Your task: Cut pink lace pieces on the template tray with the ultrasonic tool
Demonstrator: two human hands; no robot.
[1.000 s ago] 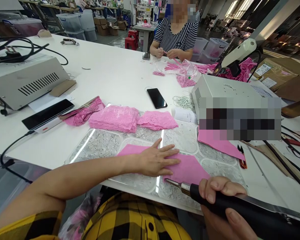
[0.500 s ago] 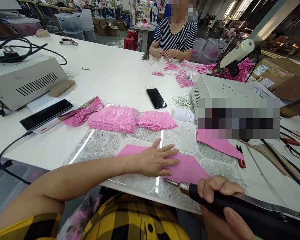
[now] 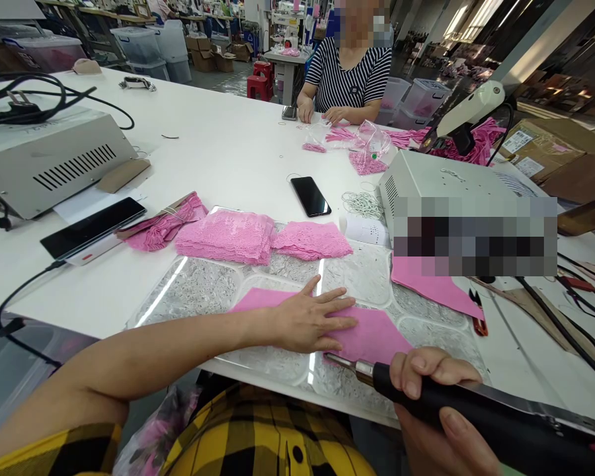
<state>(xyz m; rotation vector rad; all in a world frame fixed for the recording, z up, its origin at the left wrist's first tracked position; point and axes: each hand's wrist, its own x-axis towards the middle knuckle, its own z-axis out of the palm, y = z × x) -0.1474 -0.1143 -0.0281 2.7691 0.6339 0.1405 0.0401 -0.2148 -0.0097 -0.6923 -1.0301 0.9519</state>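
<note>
My left hand (image 3: 310,322) lies flat with fingers spread on a pink fabric piece (image 3: 371,337), pressing it onto a patterned glass plate (image 3: 198,291). My right hand (image 3: 441,410) is wrapped round the black handle of a cutting tool (image 3: 476,413). The tool's metal tip (image 3: 340,361) rests at the near edge of the pink fabric, just below my left fingers.
Stacks of pink lace (image 3: 228,235) and a black phone (image 3: 311,196) lie beyond the plate. White machines stand at left (image 3: 49,165) and right (image 3: 441,178). Another pink piece (image 3: 434,284) and small scissors (image 3: 478,311) lie right. A person in a striped shirt (image 3: 350,76) works opposite.
My hands and the tool have barely shifted. The person opposite has lowered both hands onto the table.
</note>
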